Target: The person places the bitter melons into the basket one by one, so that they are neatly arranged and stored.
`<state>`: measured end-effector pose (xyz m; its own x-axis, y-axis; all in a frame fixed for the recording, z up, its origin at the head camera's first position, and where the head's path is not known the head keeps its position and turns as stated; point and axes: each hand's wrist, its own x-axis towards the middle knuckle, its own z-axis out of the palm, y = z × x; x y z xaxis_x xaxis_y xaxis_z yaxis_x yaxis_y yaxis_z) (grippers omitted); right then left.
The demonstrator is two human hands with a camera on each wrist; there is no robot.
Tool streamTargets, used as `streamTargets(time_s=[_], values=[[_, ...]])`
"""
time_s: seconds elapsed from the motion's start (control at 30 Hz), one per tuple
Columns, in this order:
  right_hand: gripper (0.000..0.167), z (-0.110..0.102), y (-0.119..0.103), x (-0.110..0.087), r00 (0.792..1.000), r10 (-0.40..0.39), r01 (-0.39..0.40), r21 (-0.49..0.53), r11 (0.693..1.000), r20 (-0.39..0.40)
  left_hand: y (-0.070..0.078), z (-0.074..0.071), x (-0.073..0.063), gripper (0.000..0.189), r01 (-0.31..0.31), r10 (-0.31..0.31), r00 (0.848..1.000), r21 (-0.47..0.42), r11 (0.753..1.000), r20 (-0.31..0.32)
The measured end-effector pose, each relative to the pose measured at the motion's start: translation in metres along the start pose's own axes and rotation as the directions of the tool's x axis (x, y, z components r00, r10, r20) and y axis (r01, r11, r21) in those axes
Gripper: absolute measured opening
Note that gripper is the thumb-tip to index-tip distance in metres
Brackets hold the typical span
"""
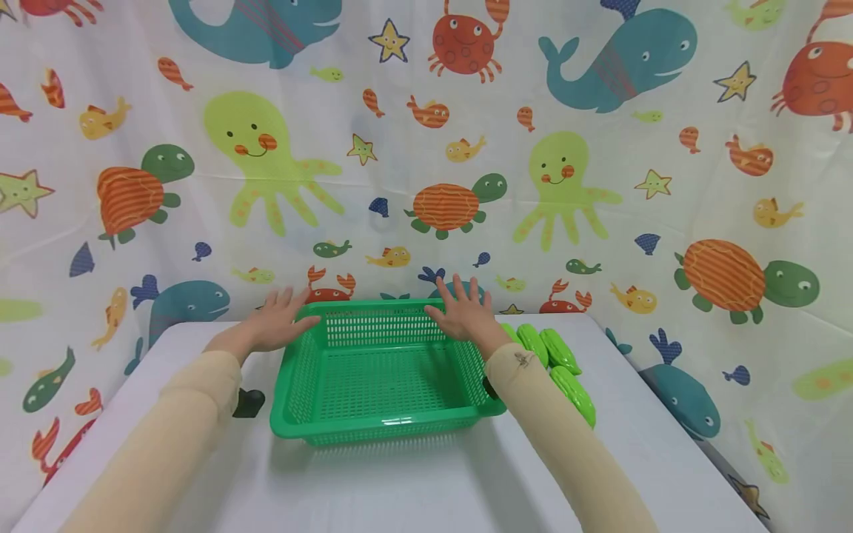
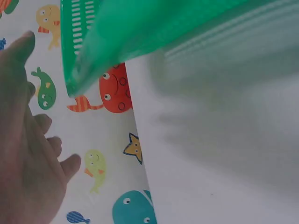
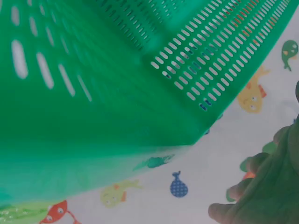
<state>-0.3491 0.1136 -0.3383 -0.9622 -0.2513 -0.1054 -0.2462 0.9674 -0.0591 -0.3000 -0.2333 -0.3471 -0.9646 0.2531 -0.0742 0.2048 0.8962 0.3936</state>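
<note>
A green plastic basket [image 1: 386, 377] with slotted walls stands in the middle of the table in the head view, with nothing inside it. My left hand [image 1: 273, 322] is over its far left corner, fingers spread and straight. Over the far right corner, my right hand [image 1: 466, 314] has its fingers fanned out too. Neither hand holds anything. In the left wrist view the left hand [image 2: 28, 140] shows apart from the basket rim [image 2: 72, 84]. The right wrist view has the right hand [image 3: 266, 186] at the lower right, away from the basket wall [image 3: 117, 112].
Several glossy green packets [image 1: 573, 392] lie right of the basket, partly behind my right sleeve [image 1: 560, 437]. A white table [image 1: 373, 488] carries everything. Behind it hangs a curtain [image 1: 400, 155] printed with sea animals. A small black object [image 1: 249, 403] shows beside my left sleeve.
</note>
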Motion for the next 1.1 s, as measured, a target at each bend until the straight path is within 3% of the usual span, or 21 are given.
streamTargets(time_s=[0.17,0.43,0.67,0.83,0.93,1.1], values=[[0.071,-0.002,0.002,-0.002,1.000,-0.005,0.005,-0.012,1.000,0.012,-0.017,0.006,-0.007,0.081,-0.065,0.065,0.998,-0.125,0.990,-0.003],[0.071,-0.009,0.006,-0.010,0.999,-0.044,0.044,0.018,0.999,0.004,-0.039,0.020,-0.018,0.066,-0.139,0.121,0.987,-0.187,0.973,-0.107],[0.072,-0.018,0.011,-0.023,0.995,-0.085,0.086,0.033,0.996,-0.043,-0.048,0.025,-0.026,0.062,-0.099,0.089,0.995,-0.310,0.946,-0.046],[0.073,-0.022,0.018,-0.037,0.993,-0.103,0.107,0.063,0.992,-0.064,-0.055,0.031,-0.030,0.066,-0.038,0.050,0.999,-0.419,0.907,0.016],[0.073,-0.023,0.024,-0.045,0.989,-0.119,0.128,0.101,0.987,-0.086,-0.058,0.034,-0.031,0.066,-0.023,0.040,0.999,-0.474,0.880,0.026],[0.073,-0.027,0.037,-0.063,0.980,-0.139,0.163,0.173,0.971,-0.140,-0.061,0.037,-0.031,0.065,-0.038,0.049,0.999,-0.517,0.855,0.008]])
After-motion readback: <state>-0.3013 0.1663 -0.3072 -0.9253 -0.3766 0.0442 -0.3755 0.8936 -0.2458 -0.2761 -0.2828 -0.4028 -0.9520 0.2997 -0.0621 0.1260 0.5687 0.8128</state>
